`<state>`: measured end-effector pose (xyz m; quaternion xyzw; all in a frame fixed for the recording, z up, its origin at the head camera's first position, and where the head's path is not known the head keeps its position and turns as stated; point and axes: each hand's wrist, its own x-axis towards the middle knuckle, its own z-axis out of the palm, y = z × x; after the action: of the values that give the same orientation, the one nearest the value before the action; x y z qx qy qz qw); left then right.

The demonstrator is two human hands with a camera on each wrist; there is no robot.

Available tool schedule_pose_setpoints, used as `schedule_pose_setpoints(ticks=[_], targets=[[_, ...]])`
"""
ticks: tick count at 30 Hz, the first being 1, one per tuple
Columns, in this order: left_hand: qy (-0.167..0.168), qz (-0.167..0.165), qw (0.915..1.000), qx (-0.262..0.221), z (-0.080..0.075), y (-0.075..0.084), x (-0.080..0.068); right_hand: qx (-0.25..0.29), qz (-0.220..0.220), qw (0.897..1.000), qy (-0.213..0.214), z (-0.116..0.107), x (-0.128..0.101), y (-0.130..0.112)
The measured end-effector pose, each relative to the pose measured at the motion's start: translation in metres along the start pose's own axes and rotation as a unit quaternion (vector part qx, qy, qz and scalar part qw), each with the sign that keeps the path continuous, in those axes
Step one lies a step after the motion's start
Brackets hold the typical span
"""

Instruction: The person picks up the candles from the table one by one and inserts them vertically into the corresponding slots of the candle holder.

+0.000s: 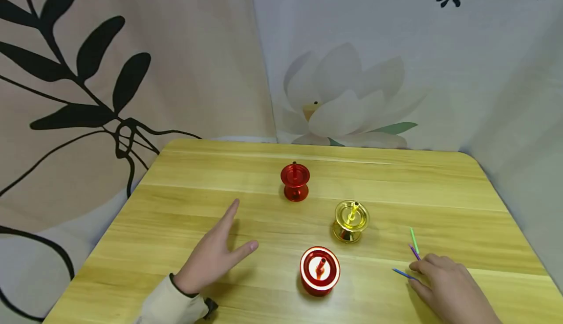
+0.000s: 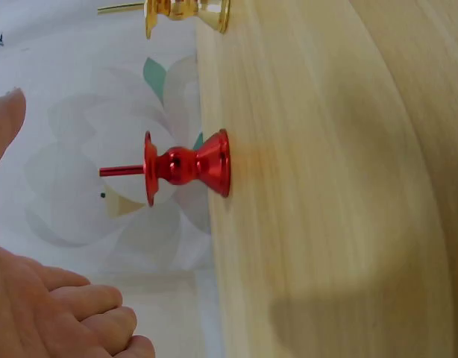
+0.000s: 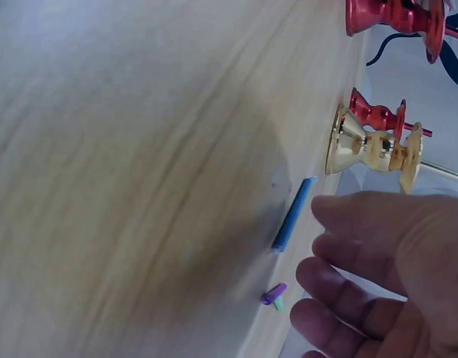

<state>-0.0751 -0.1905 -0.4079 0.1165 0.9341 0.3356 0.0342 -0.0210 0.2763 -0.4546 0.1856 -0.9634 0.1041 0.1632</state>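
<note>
My right hand is low over the table's right side, fingers loosely bent, beside three thin sticks. Its thumb is close to the blue stick, which lies on the wood. A purple stick and a green stick lie just past the fingertips. On the left, my left hand is held over the table with thumb and fingers spread, nothing in it. Between the hands stand three metallic candle holders, each with a central upright post: a red one at the back, a gold one, and another red one in front.
The light wooden table has rounded back corners. Behind it hangs a pale curtain printed with dark leaves and a white flower. A pale sleeve covers the left forearm.
</note>
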Motion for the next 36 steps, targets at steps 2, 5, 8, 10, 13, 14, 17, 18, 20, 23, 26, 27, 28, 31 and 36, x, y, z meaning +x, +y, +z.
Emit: schedule_pose_setpoints(ticks=[2,5,8,10,13,14,17,18,20,23,26,27,28,31,36], targets=[[-0.002,-0.005,0.9998,-0.020,0.003,0.000,0.003,0.002,-0.005,1.000,0.004,0.002,0.000,0.001],[-0.008,-0.016,0.9984,-0.054,0.007,0.000,0.006,0.008,-0.008,1.000,0.006,0.003,-0.001,0.002],[-0.013,-0.026,0.9961,-0.083,0.012,0.000,0.008,0.007,0.003,1.000,0.000,0.005,-0.002,0.002],[-0.012,-0.026,0.9953,-0.092,0.015,0.001,0.010,0.005,0.015,1.000,-0.007,0.006,-0.003,0.002],[-0.009,-0.020,0.9948,-0.099,0.020,0.003,0.015,0.004,0.029,0.999,-0.015,0.007,-0.003,0.003],[-0.009,-0.018,0.9944,-0.103,0.021,0.003,0.017,0.004,0.032,0.999,-0.015,0.007,-0.002,0.003],[-0.006,-0.013,0.9929,-0.118,0.025,0.004,0.023,0.006,0.042,0.999,-0.024,0.007,-0.002,0.003],[-0.003,-0.012,0.9924,-0.123,0.027,0.004,0.024,0.008,0.049,0.998,-0.032,0.007,-0.002,0.002],[0.002,-0.012,0.9909,-0.134,0.029,0.004,0.028,0.014,0.067,0.996,-0.057,0.007,-0.001,0.002],[0.013,-0.015,0.9879,-0.154,0.034,0.003,0.034,0.024,0.101,0.990,-0.097,0.005,0.001,0.000],[0.021,-0.020,0.9836,-0.178,0.038,0.006,0.041,0.036,0.130,0.983,-0.124,0.001,0.004,-0.002],[0.024,-0.021,0.9822,-0.185,0.040,0.007,0.043,0.040,0.140,0.981,-0.127,0.000,0.005,-0.003],[0.026,-0.021,0.9812,-0.190,0.042,0.008,0.047,0.043,0.147,0.980,-0.130,-0.001,0.006,-0.003],[0.029,-0.022,0.9778,-0.206,0.048,0.012,0.057,0.047,0.158,0.980,-0.116,-0.003,0.008,-0.006],[0.038,-0.023,0.9741,-0.222,0.053,0.017,0.072,0.043,0.113,0.992,-0.024,0.001,0.012,-0.012]])
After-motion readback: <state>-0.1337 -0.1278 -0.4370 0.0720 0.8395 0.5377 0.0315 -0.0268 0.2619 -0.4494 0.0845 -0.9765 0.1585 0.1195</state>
